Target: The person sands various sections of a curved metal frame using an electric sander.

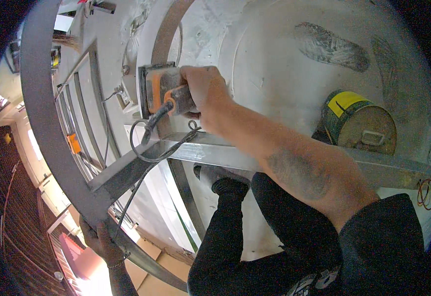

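Our right hand (206, 91) wraps a corded sander (156, 88).
The sander sits at the metal frame (210, 152); our left hand (101, 240) touches that frame lower left, how tightly we cannot tell. Farther right, we see a yellow-labelled can (356, 126).

Grey-orange tool (156, 89); black trousers (297, 219)

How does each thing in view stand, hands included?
Orange-and-grey handheld power tool: held in the right hand; power unclear.
Black flexible cable: loosely looped.
Left hand: against the grey metal frame; closure unclear.
Dark cylindrical can with yellow label: visible end closed.
Thin reddish wire: coiled.
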A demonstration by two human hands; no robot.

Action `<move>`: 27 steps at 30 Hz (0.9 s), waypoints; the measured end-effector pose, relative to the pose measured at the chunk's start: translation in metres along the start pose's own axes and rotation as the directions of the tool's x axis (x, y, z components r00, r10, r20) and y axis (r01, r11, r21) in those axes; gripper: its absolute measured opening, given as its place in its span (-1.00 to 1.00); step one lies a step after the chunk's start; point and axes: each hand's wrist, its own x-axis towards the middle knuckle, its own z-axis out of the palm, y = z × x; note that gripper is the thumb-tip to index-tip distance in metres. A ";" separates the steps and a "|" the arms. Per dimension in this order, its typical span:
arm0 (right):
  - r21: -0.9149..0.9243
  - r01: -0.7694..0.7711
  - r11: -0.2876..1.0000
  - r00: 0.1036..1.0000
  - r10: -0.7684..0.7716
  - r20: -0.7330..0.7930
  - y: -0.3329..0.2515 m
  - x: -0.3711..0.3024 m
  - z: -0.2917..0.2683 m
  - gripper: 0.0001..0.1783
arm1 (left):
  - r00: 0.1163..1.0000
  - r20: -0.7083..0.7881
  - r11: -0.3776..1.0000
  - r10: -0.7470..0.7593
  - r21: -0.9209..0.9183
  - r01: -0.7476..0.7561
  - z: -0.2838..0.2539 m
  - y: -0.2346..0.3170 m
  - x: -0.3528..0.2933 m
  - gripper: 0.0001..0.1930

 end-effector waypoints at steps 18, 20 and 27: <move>0.257 0.266 0.929 0.964 -0.261 -0.052 -0.063 0.021 -0.006 -0.82 | 1.000 0.023 0.997 0.002 0.072 -0.004 0.006 0.031 -0.002 -0.27; 0.303 0.265 0.915 0.963 -0.266 -0.040 -0.073 0.009 -0.002 -0.82 | 1.000 0.007 0.997 -0.006 0.074 0.005 0.004 0.034 -0.003 -0.28; 0.278 0.210 0.937 0.978 -0.195 -0.078 -0.066 0.001 0.008 -0.81 | 0.999 0.008 0.972 0.037 0.234 -0.038 -0.030 -0.025 -0.001 -0.31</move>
